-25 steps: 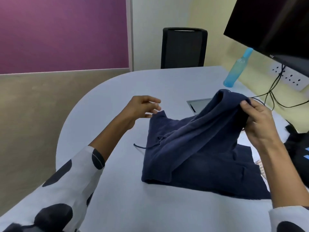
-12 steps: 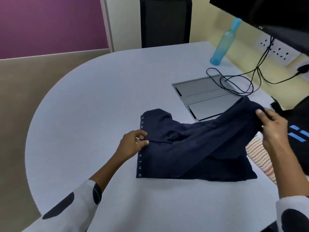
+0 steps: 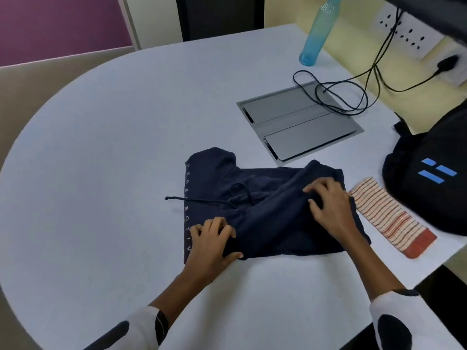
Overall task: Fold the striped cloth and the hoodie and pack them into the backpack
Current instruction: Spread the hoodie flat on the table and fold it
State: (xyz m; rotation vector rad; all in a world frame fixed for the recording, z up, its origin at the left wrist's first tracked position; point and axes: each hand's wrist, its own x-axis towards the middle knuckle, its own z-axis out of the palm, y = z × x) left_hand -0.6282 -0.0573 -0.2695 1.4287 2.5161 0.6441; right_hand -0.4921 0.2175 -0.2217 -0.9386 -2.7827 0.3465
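A navy hoodie point(image 3: 267, 195) lies bunched and partly folded in the middle of the white table, white lettering down its left edge and a drawstring trailing left. My left hand point(image 3: 212, 239) grips its near left corner, thumb under the cloth. My right hand point(image 3: 328, 203) presses on its right part, fingers curled into the fabric. A folded striped cloth point(image 3: 389, 215), cream with orange-red lines, lies flat just right of the hoodie. The black backpack point(image 3: 429, 183) with blue marks stands at the table's right edge, beyond the striped cloth.
A grey cable hatch point(image 3: 298, 122) is set into the table behind the hoodie, with looped black cables point(image 3: 338, 94) across it running to wall sockets. A blue bottle point(image 3: 316, 34) stands at the back right. A black chair point(image 3: 219, 16) is behind the white table point(image 3: 101, 147).
My right hand has brought the raised part of the hoodie down onto the pile. My left hand has slid down to the near left corner. The drawstring now lies out to the left.
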